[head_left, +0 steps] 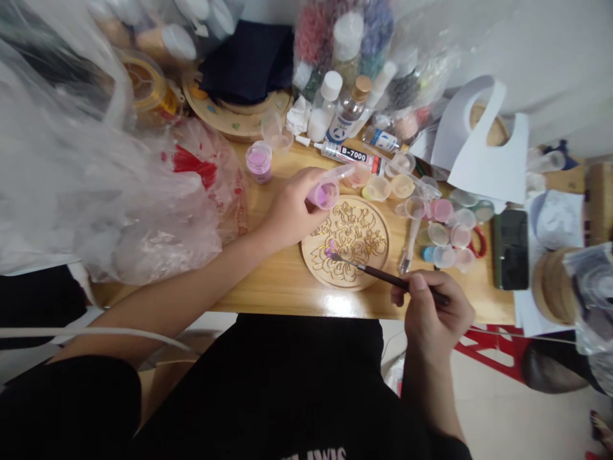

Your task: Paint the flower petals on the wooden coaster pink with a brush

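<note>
My left hand (297,207) is closed around a small clear cup of purple paint (327,193), tilted over the far left edge of a round wooden plaque (352,281). Raised gold outlines of flowers cover the plaque, and a small patch on its left side is purple. A dark-handled paintbrush (383,276) is held in my right hand (433,306), fingers closed on the handle. Its tip touches or hovers just over the purple patch; I cannot tell which. Beyond my left hand stands an open jar of purple paint (258,162).
Several small paint cups (438,233) crowd the right, beside red-handled scissors (479,243) and a phone (511,249). A B-7000 glue tube (352,155) and bottles (348,108) stand behind. Plastic bags (158,204) cover the left; a white paper cutout (488,153) stands at back right.
</note>
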{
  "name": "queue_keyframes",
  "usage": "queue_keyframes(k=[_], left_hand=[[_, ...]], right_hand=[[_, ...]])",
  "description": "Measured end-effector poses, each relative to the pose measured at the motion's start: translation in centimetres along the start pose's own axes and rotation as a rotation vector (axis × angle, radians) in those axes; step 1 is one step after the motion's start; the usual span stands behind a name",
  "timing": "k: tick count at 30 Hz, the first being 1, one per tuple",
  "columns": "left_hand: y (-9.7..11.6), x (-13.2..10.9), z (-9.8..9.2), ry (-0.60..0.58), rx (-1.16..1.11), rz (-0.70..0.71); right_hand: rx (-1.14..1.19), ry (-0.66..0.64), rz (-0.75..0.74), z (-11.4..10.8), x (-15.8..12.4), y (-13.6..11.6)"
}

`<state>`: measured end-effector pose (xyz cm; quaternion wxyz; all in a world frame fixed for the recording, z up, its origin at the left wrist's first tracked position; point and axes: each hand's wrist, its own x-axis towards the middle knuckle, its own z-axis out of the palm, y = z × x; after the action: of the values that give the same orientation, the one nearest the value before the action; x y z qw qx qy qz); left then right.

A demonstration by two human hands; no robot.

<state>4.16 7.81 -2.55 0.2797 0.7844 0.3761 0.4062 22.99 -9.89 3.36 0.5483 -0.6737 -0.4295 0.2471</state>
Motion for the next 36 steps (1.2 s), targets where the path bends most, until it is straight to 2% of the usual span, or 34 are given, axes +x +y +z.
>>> queue_keyframes(k=[10,20,29,36], left_hand=[[-0.01,-0.03,-0.08,0.006,0.003,0.008],[-0.06,-0.02,-0.02,0.032,-0.032,0.05],[-0.13,-0.08,-0.03,-0.003,0.018,-0.006],[-0.4,-0.19,0.03,0.016,-0.023,0.018]], right_hand=[[-0.007,0.052,-0.007,0.06,0.05,-0.11],[-0.015,0.029,0.009,-0.01,0.04,-0.01],[-0.044,0.041,0.029,-0.35,-0.09,0.0],[-0.04,0.059,0.03,-0.51,-0.03,0.13]])
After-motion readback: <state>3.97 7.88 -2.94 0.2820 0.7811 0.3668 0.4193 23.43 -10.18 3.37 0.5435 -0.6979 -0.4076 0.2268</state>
